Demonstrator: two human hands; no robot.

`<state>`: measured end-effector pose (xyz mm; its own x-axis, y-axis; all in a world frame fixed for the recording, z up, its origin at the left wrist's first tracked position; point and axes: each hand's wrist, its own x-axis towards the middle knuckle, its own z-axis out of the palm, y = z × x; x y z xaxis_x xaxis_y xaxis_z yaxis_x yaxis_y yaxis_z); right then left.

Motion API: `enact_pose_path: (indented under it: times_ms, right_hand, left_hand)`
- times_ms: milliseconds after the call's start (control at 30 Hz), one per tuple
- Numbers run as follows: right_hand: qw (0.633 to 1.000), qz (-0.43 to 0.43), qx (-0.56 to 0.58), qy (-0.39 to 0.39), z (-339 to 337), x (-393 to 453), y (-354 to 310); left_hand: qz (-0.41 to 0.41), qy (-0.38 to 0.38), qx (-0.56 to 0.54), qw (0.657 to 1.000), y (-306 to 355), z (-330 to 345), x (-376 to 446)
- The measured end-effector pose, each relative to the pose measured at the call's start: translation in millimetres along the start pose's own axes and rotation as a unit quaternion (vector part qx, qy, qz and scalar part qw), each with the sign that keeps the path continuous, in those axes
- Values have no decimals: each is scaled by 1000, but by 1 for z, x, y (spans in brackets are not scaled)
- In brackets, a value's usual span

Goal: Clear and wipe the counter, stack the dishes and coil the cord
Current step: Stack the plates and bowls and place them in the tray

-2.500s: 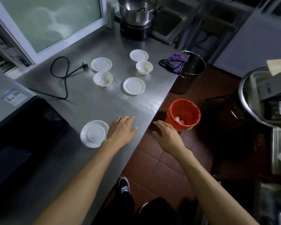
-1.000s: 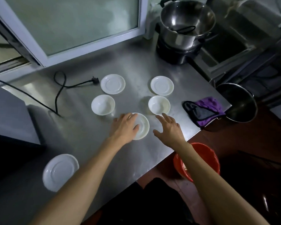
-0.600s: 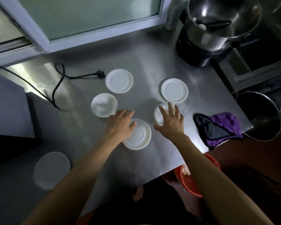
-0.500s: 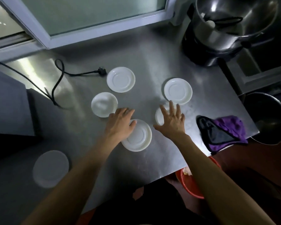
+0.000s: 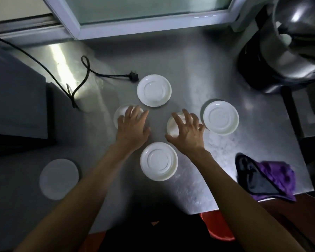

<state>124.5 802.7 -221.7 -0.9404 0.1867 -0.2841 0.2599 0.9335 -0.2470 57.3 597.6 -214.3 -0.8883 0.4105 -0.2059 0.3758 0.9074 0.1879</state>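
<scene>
From the head view, we judge the job barely begun: none of the dishes are stacked. Four saucers lie apart on the steel counter (image 5: 198,70): the far saucer (image 5: 154,90), the right saucer (image 5: 220,117), the near saucer (image 5: 159,161) between our forearms, and a lone saucer (image 5: 59,179) off in the dim left. The two small bowls also stand apart. The black cord (image 5: 85,70) sprawls uncoiled, its plug (image 5: 134,77) just beside the far saucer, and the purple cloth (image 5: 273,177) lies bunched at the right edge, so wiping looks not yet started. Our left hand (image 5: 132,129) reaches over the left bowl (image 5: 119,115), fingers loosely spread and touching or just above its rim; we cannot tell which. Our right hand (image 5: 186,132) is spread wide over the right bowl (image 5: 172,126), fingers arched and thumb out, apparently closing on it, though no firm grip shows. A steel pot (image 5: 295,51) sits at the far right.
</scene>
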Motion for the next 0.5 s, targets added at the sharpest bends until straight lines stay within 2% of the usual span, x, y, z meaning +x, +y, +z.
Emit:
enact_pose_path:
  times_ms: [133,367,500]
  right_hand:
    - [1000,-18,-2,-19,3,11,-11]
    - [999,-32,5,-38,6,19,-18]
    - [999,-34,-5,-40,5,20,-20]
  left_hand:
    - [-57,-17,10,998,-12,1,10]
    - [-89,-56,13,994,-21,5,25]
    - [-97,-41,-2,994,-21,6,26]
